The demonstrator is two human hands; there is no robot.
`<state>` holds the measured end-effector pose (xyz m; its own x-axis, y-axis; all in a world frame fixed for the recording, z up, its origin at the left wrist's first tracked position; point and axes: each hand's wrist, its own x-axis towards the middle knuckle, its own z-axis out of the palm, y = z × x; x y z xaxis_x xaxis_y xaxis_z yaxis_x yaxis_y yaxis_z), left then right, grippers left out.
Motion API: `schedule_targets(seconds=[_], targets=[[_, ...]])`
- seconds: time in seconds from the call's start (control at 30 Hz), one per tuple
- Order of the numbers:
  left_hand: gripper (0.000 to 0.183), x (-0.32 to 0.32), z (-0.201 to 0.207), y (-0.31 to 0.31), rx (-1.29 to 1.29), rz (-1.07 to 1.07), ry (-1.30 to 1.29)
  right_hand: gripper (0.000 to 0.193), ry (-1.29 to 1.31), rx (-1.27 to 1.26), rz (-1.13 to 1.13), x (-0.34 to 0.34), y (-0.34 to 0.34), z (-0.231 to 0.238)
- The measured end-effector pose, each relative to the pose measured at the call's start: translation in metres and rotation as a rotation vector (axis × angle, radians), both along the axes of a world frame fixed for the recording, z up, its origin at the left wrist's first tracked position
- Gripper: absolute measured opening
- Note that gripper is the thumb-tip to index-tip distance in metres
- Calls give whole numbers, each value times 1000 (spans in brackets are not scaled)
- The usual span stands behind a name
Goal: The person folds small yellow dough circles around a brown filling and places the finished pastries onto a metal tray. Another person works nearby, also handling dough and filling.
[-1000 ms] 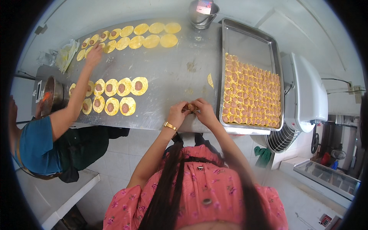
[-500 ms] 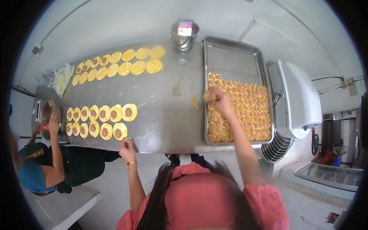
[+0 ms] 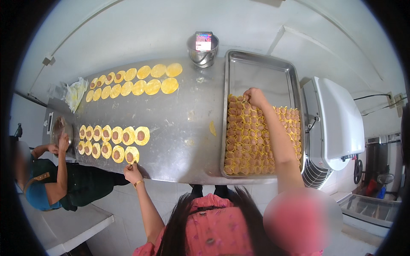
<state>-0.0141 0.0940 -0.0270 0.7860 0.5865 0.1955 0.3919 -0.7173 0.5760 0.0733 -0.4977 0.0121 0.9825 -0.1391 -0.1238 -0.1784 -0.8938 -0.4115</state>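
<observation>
On the steel table lie round yellow dough wrappers, and the front two rows carry lumps of pinkish meat filling. My left hand (image 3: 133, 173) reaches the near edge of the closest filled wrapper (image 3: 135, 158), its fingertips pinched on the rim. My right hand (image 3: 256, 97) is over the large metal tray (image 3: 262, 64), fingers closed around a small dumpling at the far end of the packed rows; the fingers mostly hide it. Open-topped dumplings (image 3: 247, 141) with yellow skins and meat tops fill the near part of the tray in tight rows.
Two back rows of wrappers (image 3: 139, 87) are mostly bare. A metal bucket (image 3: 203, 59) holds a phone (image 3: 203, 41). A dough scrap (image 3: 212, 128) lies left of the tray. A white machine (image 3: 335, 119) stands right. At far left, a co-worker (image 3: 64, 183) handles a bowl (image 3: 60, 130).
My right hand has moved from the tray's left edge to the far end of the dumpling rows. My left hand has come to the nearest filled wrapper's edge. The view has shifted slightly.
</observation>
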Motion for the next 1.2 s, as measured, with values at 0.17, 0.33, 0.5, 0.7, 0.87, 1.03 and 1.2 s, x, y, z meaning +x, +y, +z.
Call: schedule_targets(seconds=[0.17,0.33,0.5,0.7,0.87,1.03,1.2], targets=[[25,3,-2,-1,-19,31,28,30,45,47,118,-4,-3,14],[23,6,-2,0,-22,33,61,33,165,34,97,-2,0,25],[21,9,-8,4,-6,17,69,34,164,165,91,-3,-8,24],[22,8,-51,43,-698,142,-108,45,182,205,61,1,-16,11],[34,7,-37,36,-1459,14,-413,45,-301,303,-137,-13,-6,15],[25,-11,-6,7,-1523,13,-379,42,-300,666,-128,-46,120,37],[22,-27,17,-42,-1653,-295,-236,35,254,1316,86,-92,285,16]])
